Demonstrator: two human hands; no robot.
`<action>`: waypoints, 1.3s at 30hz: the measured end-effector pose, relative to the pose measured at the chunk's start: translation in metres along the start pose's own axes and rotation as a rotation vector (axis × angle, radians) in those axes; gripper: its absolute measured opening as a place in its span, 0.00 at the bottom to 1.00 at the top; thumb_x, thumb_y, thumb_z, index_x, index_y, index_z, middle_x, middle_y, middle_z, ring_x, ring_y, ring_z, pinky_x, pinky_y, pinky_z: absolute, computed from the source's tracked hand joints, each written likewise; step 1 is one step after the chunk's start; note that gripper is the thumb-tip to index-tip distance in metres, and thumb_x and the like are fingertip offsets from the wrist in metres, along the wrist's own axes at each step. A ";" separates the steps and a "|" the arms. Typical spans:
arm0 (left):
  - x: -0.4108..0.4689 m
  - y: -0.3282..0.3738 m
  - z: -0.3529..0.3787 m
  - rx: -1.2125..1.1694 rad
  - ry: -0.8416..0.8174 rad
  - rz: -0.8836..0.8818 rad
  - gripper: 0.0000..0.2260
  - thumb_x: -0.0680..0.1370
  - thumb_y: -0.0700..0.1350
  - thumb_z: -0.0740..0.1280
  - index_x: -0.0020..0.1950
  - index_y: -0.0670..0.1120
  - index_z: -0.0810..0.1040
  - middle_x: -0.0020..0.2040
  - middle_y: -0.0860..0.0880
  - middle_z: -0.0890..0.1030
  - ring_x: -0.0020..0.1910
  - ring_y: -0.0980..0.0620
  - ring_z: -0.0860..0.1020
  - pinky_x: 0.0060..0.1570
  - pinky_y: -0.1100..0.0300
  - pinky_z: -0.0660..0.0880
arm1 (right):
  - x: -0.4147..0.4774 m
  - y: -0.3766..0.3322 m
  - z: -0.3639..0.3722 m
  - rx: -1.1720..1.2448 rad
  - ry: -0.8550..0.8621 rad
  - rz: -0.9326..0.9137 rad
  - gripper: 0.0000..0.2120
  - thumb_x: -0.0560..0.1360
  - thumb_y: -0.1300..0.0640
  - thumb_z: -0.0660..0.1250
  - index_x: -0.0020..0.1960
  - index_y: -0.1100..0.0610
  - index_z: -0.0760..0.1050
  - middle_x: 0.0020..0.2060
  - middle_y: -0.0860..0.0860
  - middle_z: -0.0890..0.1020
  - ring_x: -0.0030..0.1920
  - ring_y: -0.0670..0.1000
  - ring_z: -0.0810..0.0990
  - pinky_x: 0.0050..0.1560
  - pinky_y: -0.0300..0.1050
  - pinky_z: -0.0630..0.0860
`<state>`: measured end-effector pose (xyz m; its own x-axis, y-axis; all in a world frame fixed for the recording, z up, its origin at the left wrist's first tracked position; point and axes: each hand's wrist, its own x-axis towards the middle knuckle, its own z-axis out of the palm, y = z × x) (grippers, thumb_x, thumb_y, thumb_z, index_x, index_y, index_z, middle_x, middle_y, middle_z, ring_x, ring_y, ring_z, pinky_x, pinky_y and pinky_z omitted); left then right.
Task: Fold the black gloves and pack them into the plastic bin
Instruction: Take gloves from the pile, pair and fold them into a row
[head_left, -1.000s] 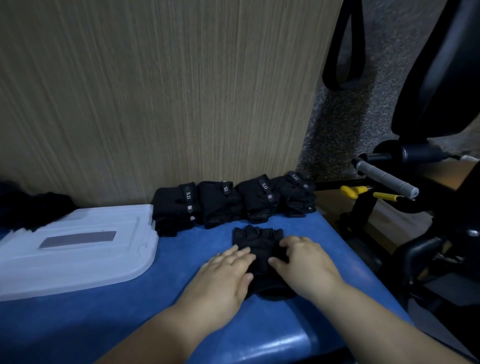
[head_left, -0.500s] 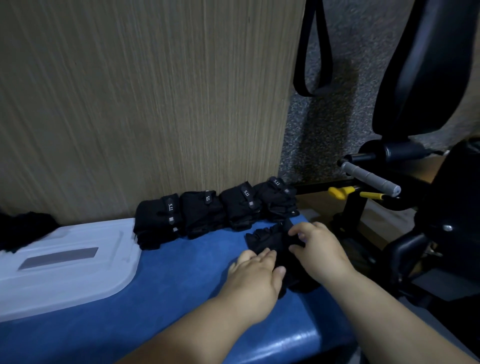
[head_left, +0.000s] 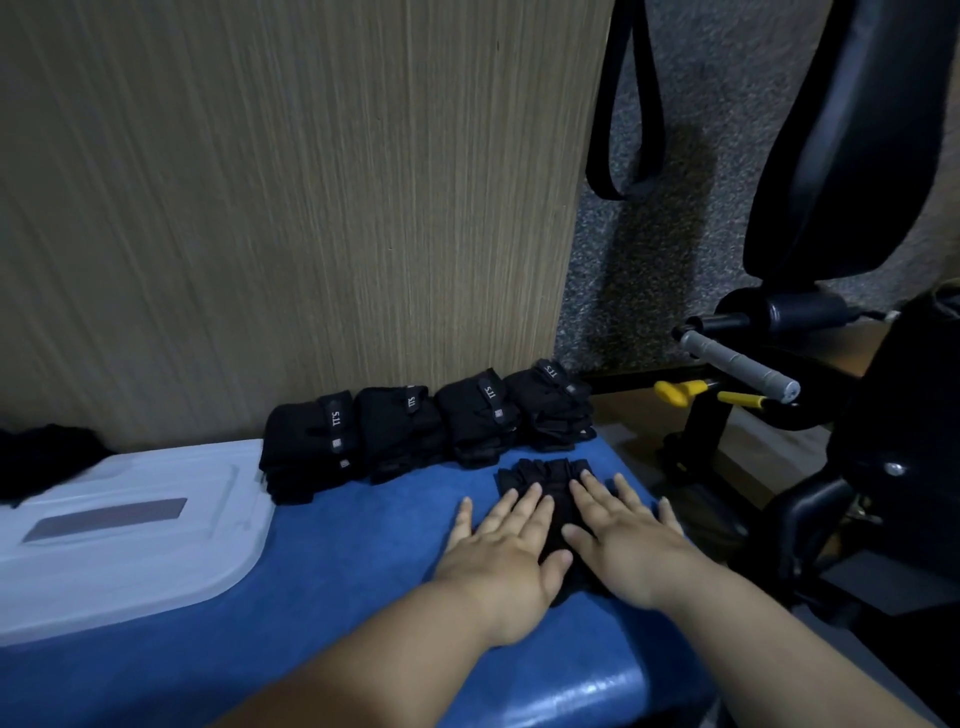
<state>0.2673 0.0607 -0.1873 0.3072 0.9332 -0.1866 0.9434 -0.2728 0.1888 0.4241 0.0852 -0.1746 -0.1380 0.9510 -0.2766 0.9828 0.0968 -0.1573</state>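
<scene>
Both hands lie flat on the black glove (head_left: 545, 480), right of centre in the lower frame on the blue worktop (head_left: 337, 571). The left hand (head_left: 506, 564) and right hand (head_left: 628, 551) press side by side, fingers (head_left: 597, 488) straight and spread, gripping nothing. The glove's short finger stubs point up the frame toward the wood panel, so its long axis runs near to far. To fold well, I judge, smooth outward from the middle, then turn the near end squarely over the stubs, matching the folded gloves (head_left: 426, 431) just beyond.
</scene>
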 end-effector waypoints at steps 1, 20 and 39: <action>-0.001 0.000 -0.001 -0.004 -0.004 -0.011 0.27 0.82 0.61 0.43 0.78 0.55 0.38 0.77 0.60 0.35 0.75 0.58 0.34 0.73 0.45 0.32 | -0.001 -0.001 -0.001 -0.004 0.001 0.005 0.29 0.81 0.40 0.45 0.78 0.46 0.40 0.77 0.41 0.38 0.76 0.50 0.33 0.73 0.62 0.35; -0.121 -0.181 -0.045 -0.145 0.529 -0.497 0.13 0.82 0.54 0.53 0.62 0.54 0.72 0.61 0.56 0.74 0.64 0.52 0.65 0.59 0.59 0.61 | -0.016 -0.175 0.017 0.326 0.458 -0.476 0.06 0.75 0.53 0.66 0.49 0.46 0.80 0.43 0.43 0.81 0.47 0.44 0.78 0.51 0.39 0.74; -0.198 -0.340 -0.044 -0.349 0.624 -0.866 0.17 0.83 0.51 0.54 0.72 0.53 0.67 0.69 0.52 0.71 0.67 0.47 0.64 0.62 0.52 0.63 | 0.058 -0.435 0.047 0.542 0.232 -0.658 0.20 0.80 0.55 0.61 0.71 0.51 0.65 0.70 0.47 0.65 0.55 0.48 0.77 0.59 0.45 0.73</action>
<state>-0.1200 -0.0207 -0.1727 -0.6442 0.7568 0.1112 0.6913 0.5138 0.5080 -0.0173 0.0842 -0.1667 -0.5688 0.7930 0.2182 0.5113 0.5488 -0.6613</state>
